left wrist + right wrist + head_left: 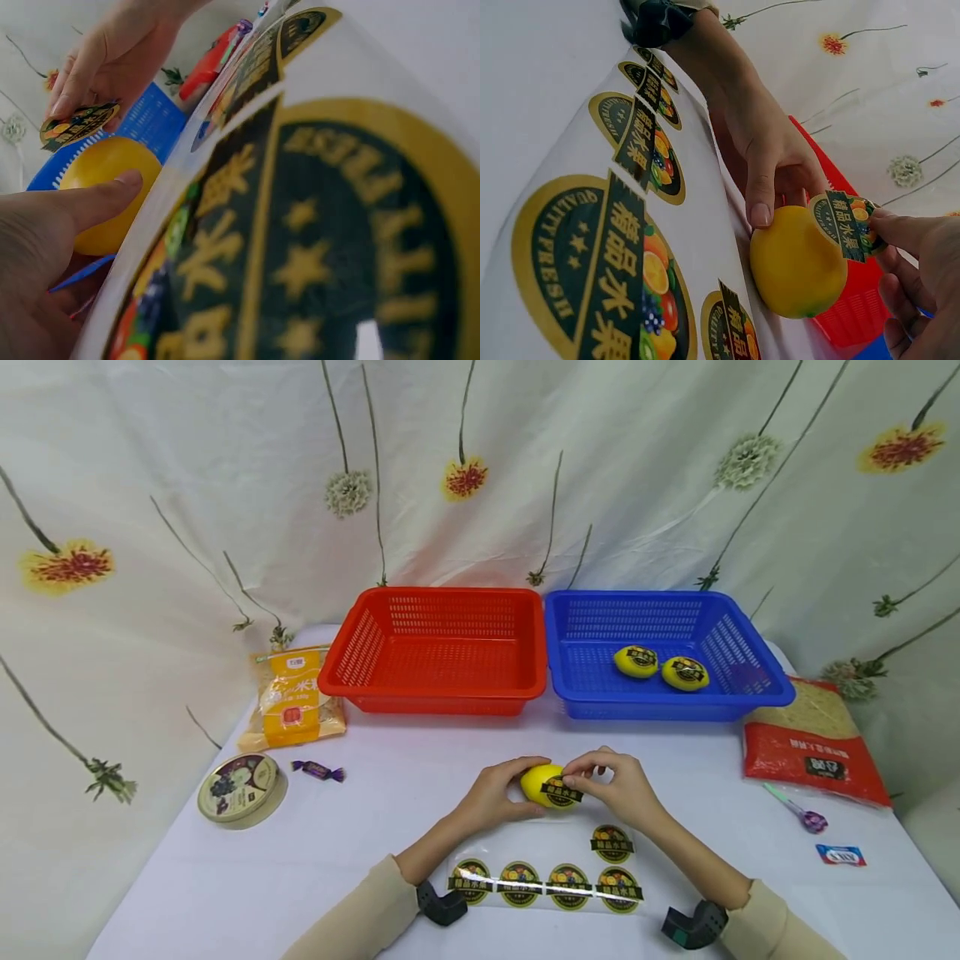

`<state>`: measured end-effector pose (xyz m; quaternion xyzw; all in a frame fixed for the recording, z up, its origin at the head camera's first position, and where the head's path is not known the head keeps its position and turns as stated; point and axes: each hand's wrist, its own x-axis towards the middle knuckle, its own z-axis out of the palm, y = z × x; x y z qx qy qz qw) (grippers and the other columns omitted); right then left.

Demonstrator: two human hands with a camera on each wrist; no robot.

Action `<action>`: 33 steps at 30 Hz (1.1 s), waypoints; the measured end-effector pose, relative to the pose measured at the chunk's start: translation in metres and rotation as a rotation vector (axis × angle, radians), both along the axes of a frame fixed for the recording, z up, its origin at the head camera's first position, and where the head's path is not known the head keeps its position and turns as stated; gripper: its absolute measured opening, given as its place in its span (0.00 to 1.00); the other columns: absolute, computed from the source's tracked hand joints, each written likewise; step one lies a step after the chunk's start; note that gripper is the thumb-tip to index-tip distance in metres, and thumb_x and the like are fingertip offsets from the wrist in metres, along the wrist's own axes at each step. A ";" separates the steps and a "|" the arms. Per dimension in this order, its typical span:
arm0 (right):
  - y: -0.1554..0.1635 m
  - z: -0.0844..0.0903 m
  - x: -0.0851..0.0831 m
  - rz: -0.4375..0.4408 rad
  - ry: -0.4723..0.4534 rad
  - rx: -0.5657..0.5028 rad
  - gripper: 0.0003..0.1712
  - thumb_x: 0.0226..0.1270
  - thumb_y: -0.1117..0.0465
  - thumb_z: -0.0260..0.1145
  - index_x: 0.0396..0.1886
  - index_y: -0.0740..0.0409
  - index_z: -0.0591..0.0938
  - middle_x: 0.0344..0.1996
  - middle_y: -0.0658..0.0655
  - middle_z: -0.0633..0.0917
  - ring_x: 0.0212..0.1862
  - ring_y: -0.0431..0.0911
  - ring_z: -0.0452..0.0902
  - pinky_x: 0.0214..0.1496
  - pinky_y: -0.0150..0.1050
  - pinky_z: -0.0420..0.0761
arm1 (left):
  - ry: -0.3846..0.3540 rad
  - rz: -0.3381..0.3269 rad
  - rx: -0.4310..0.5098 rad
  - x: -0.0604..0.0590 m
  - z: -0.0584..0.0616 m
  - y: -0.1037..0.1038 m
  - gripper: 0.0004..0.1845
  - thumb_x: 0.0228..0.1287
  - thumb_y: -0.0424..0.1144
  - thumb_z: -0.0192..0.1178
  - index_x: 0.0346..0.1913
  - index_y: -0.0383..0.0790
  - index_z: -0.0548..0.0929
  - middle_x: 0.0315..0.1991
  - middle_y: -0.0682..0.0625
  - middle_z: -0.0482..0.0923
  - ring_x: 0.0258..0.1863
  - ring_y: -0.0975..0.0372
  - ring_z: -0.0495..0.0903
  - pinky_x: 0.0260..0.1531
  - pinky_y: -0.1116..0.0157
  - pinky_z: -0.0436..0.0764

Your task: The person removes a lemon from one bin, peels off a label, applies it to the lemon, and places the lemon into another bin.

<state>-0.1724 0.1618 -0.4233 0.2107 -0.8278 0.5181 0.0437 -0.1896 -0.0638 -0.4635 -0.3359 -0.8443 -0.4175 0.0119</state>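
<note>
A yellow lemon (537, 783) lies on the table, and my left hand (491, 793) holds it from the left, thumb in front and fingers behind. Between thumb and fingertips my right hand (618, 787) pinches a round black-and-gold sticker (847, 225) by its edge. In the right wrist view the sticker overlaps the lemon's upper side; the left wrist view shows it just above the lemon (112, 169). Below both hands lies a clear sticker sheet (540, 839) with several more fruit stickers, a row along its front and a single one at its right.
Behind the hands stand a red basket (431, 703) and a blue basket (675, 708); two stickered lemons (636, 662) lie in the blue one. Left are a yellow food bag (292, 702), a round tin (240, 789) and a purple candy (318, 770). Right are a red bag (817, 752), a lollipop (812, 821) and a small packet (840, 855).
</note>
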 end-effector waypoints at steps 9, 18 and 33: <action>-0.006 -0.008 -0.005 0.000 0.045 -0.010 0.05 0.52 0.59 0.72 0.31 0.48 0.86 0.25 0.41 0.82 0.30 0.40 0.71 0.34 0.35 0.70 | -0.062 0.012 0.038 0.001 -0.001 0.002 0.35 0.43 0.41 0.74 0.59 0.47 0.74 0.53 0.56 0.76 0.48 0.67 0.75 0.51 0.68 0.73; -0.014 -0.023 -0.002 -0.065 0.265 0.016 0.09 0.51 0.61 0.73 0.33 0.48 0.85 0.29 0.41 0.82 0.33 0.41 0.70 0.33 0.36 0.72 | -0.036 0.007 0.046 0.002 -0.004 0.001 0.34 0.44 0.41 0.74 0.58 0.47 0.75 0.53 0.55 0.76 0.48 0.67 0.75 0.50 0.69 0.73; -0.010 -0.038 0.010 -0.004 0.426 0.021 0.27 0.45 0.63 0.76 0.49 0.55 0.82 0.45 0.51 0.81 0.48 0.45 0.75 0.49 0.28 0.74 | -0.037 0.025 0.038 0.001 -0.004 0.000 0.34 0.45 0.41 0.73 0.59 0.48 0.74 0.54 0.55 0.76 0.49 0.67 0.75 0.52 0.68 0.73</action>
